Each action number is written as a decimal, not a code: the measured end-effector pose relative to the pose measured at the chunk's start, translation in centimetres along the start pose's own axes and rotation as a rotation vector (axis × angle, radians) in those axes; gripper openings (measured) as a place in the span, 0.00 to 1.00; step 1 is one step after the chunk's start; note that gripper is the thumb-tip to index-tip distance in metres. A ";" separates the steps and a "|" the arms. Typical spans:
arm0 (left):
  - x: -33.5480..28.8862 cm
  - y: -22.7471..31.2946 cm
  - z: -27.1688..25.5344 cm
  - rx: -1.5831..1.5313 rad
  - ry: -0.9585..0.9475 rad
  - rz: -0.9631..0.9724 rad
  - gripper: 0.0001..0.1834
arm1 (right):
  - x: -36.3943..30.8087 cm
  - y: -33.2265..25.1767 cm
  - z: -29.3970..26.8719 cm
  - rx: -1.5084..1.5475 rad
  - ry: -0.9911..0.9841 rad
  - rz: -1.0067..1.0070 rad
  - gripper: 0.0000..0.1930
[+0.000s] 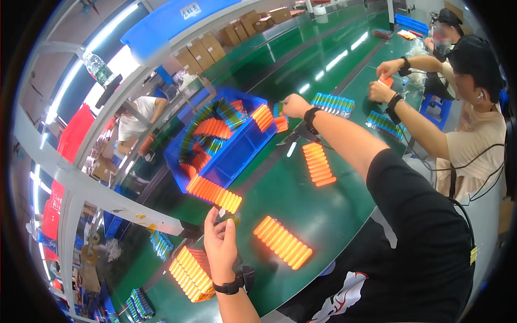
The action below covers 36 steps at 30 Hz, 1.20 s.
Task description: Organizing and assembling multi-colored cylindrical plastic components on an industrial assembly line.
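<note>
One blue plastic bin (230, 166) holds rows of slim orange and blue-green cylinders (212, 129), left hand (221, 242) spread, right hand (295, 106) unclear in grip.

A long, glossy green tabletop (344, 215) sweeps across the room, its near edge curved by the lens. Bright streaks of reflected light (336, 60) lie on the green surface toward the back. On the left, a white metal frame (134, 207) crosses the foreground, with a clear plastic bottle (97, 70) by one of its slanting bars. Lit tubes (110, 27) glow at the upper left, near red bins (72, 137). Brown cartons (212, 47) line the far side below a blue overhead bin (167, 27). A blue stool (436, 110) stands at the right.
</note>
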<state>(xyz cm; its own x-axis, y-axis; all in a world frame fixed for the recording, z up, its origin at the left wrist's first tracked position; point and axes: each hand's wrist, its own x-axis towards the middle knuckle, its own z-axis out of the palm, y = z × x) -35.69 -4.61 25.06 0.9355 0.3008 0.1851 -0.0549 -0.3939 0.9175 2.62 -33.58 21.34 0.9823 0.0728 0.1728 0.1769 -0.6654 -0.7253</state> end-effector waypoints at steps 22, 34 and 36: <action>-0.7 0.4 1.1 0.148 -0.193 0.005 0.27 | 3.8 2.2 3.5 -0.213 -0.176 -0.048 0.15; -0.4 0.8 1.1 0.108 -0.160 0.011 0.28 | 5.8 0.2 -2.9 -0.267 0.136 -0.091 0.10; -0.5 0.7 0.9 0.102 -0.160 0.014 0.28 | 6.7 -1.1 -4.7 -0.210 0.178 -0.157 0.10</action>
<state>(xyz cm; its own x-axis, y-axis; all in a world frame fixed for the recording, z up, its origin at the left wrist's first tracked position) -35.84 -5.82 25.30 0.9790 0.1556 0.1318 -0.0405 -0.4851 0.8735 8.70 -35.87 26.37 0.9143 0.0680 0.3993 0.2906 -0.7967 -0.5299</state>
